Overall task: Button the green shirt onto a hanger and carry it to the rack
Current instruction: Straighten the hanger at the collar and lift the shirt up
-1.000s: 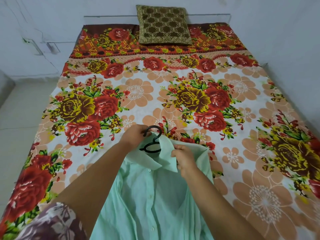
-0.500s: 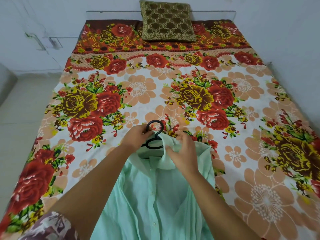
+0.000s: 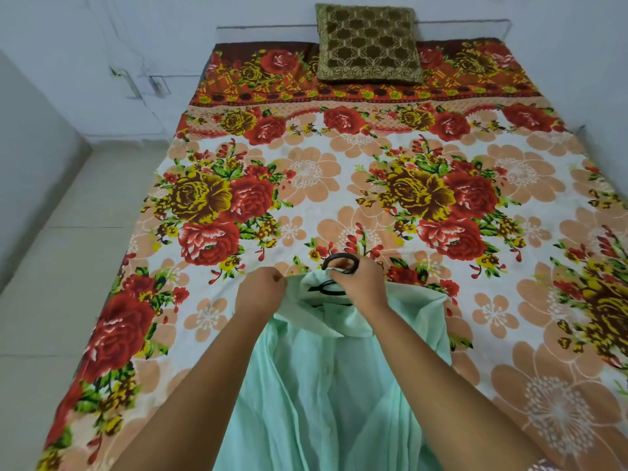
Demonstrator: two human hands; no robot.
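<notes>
A pale green shirt [image 3: 306, 402] lies front-up on the bed, collar toward the pillow. A black plastic hanger [image 3: 327, 287] sits inside the collar, and its hook sticks out above the neckline. My right hand [image 3: 361, 283] grips the hanger at the base of the hook, along with the collar edge. My left hand [image 3: 261, 291] pinches the left side of the collar and holds the fabric out. The shirt front hangs loose between my forearms. Whether any buttons are fastened is hidden in the folds.
The bed [image 3: 306, 171] is covered by a floral sheet of red, yellow and peach flowers. A brown patterned cushion [image 3: 368, 45] leans against the wall at its head. Pale tiled floor [image 3: 51, 300] runs along the left side. No rack is in view.
My left hand has let go of the hanger hook and moved left to the collar edge. My right hand has moved up from the collar flap to the hook.
</notes>
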